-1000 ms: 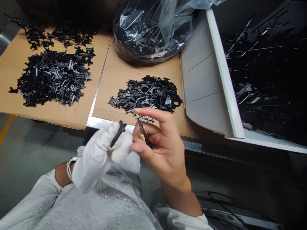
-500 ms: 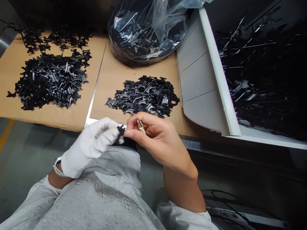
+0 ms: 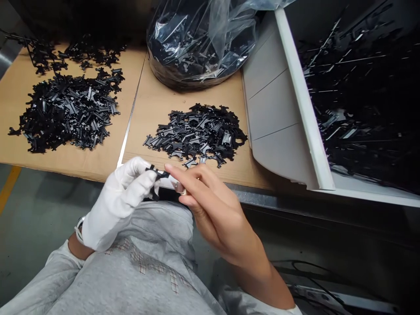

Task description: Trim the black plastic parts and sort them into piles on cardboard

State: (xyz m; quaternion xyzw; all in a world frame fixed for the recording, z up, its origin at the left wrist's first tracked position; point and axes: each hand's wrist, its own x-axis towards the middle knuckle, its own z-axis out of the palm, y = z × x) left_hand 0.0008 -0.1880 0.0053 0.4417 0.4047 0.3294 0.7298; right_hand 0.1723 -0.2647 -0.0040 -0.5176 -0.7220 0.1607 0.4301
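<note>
My left hand (image 3: 113, 203), in a white glove, pinches a small black plastic part (image 3: 158, 174) with short prongs, held in front of my body at the table's edge. Bare and to its right, my right hand (image 3: 218, 208) has its index finger stretched to the right end of that part. Between the thumb and fingers of this hand sits a small metal tool (image 3: 179, 188), mostly hidden by them; its exact kind is unclear. Just beyond my hands lies a pile of similar black parts (image 3: 200, 133) on cardboard.
Another, larger heap of black parts (image 3: 70, 109) spreads over the cardboard (image 3: 127, 151) at left. Behind stands a clear plastic bag (image 3: 200, 48) full of parts. A light grey bin wall (image 3: 275, 96) rises at right, with dark parts (image 3: 354, 109) beyond it.
My right hand has turned over, so the tool's point no longer sticks up and its index finger now reaches the part. The black part has shifted slightly left and tilted in my left hand.
</note>
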